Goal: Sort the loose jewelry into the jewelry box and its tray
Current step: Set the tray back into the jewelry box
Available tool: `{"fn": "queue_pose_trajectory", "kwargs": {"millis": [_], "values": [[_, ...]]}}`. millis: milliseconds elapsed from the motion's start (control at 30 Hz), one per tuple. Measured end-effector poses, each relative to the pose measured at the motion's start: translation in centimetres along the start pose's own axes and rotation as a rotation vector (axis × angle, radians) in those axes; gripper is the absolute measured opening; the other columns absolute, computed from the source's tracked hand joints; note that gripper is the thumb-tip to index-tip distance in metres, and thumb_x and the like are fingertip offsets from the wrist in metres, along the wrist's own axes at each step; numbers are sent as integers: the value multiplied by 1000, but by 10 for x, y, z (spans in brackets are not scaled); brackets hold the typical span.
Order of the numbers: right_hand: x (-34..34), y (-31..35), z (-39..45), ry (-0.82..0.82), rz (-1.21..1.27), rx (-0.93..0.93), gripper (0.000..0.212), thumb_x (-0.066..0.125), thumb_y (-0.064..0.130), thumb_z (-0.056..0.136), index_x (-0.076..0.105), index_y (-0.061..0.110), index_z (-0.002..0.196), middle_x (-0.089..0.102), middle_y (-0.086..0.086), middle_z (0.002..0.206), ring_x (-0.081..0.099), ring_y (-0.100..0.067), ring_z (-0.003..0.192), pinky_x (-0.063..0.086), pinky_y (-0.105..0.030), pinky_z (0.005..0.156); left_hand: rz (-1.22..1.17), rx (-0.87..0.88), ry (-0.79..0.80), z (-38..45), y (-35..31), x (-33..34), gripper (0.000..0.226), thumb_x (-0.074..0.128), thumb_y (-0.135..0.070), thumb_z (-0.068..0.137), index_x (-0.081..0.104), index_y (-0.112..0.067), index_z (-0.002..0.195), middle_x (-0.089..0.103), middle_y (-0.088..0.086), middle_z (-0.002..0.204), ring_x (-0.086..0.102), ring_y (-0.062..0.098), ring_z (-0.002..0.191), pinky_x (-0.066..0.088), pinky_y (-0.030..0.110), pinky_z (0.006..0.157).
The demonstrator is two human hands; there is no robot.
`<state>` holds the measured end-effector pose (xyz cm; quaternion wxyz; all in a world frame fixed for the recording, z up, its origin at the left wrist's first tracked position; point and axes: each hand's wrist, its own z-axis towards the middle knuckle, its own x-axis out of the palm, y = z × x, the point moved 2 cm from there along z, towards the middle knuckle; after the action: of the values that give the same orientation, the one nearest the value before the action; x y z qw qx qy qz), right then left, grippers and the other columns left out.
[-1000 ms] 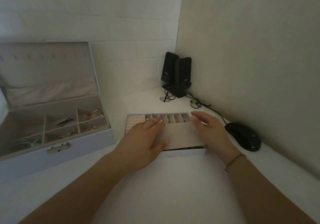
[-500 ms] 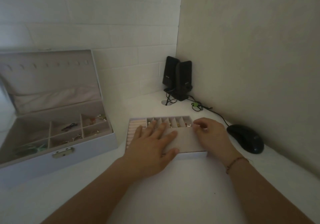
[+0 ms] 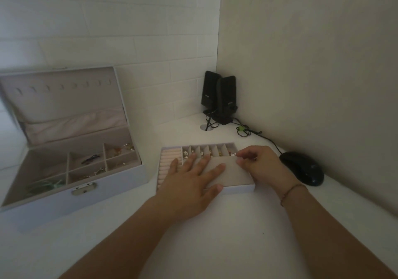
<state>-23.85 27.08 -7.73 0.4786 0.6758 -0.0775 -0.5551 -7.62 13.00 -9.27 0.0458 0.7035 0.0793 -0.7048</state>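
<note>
The lilac jewelry box (image 3: 64, 201) stands open at the left, its lid up, with small pieces lying in its divided compartments. Its removable tray (image 3: 234, 175) lies flat on the white desk in the middle, with pink ring rolls (image 3: 168, 162) at its left end and a back row of small compartments (image 3: 213, 150) holding shiny pieces. My left hand (image 3: 189, 184) rests flat on the tray, fingers spread. My right hand (image 3: 262, 166) sits at the tray's right end, fingertips curled and pinching a small shiny piece (image 3: 237, 154) over the rightmost compartment.
A black mouse (image 3: 302, 167) lies just right of my right hand, its cable (image 3: 267, 138) running back to two black speakers (image 3: 219, 97) in the corner. Walls close the back and the right side. Bare desk lies in front of the tray.
The tray, tilted up between both hands a second ago, now lies flat. My left hand has spread over it and my right fingers have curled at the rightmost compartment.
</note>
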Motion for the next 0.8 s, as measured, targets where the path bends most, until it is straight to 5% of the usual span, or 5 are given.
{"fn": "queue_pose_trajectory", "kwargs": {"millis": [267, 500, 633, 700, 800], "values": [[-4, 7, -6, 84, -184, -47, 20, 69, 34, 82, 65, 30, 102, 59, 4, 100, 55, -11, 90, 37, -20, 75, -53, -123, -90, 7, -25, 0, 57, 9, -56, 94, 16, -48, 151, 11, -6, 165, 5, 24, 152, 5, 51, 121], [1, 17, -16, 28, -207, 31, 47, 63, 33, 84, 46, 42, 127, 57, 8, 111, 54, -15, 99, 48, -33, 83, -15, -78, 39, -11, -11, -13, 60, 23, -64, 97, 6, -47, 152, -11, -6, 165, -13, 22, 152, -5, 54, 121], [-4, 23, -18, 62, -415, 20, 28, 57, 32, 88, 56, 41, 114, 59, 4, 115, 57, -14, 92, 52, -34, 83, 4, -301, -250, -57, 15, -16, 67, 38, -65, 92, 24, -36, 150, 15, 3, 161, 19, 28, 145, 27, 42, 118], [-5, 29, -25, 196, -554, 27, 48, 59, 44, 85, 47, 38, 131, 51, 3, 130, 54, -16, 108, 47, -35, 95, -59, -420, -265, -77, 26, -13, 70, 39, -68, 90, 26, -32, 149, 26, 2, 151, 32, 24, 135, 40, 36, 107], [-1, 34, -44, 379, -640, 10, 97, 63, 68, 71, 20, 27, 148, 33, 1, 147, 39, -18, 129, 35, -32, 104, -192, -437, -188, -79, 30, -3, 82, 31, -77, 83, 26, -30, 150, 42, -1, 142, 35, 21, 129, 36, 32, 107]]}}
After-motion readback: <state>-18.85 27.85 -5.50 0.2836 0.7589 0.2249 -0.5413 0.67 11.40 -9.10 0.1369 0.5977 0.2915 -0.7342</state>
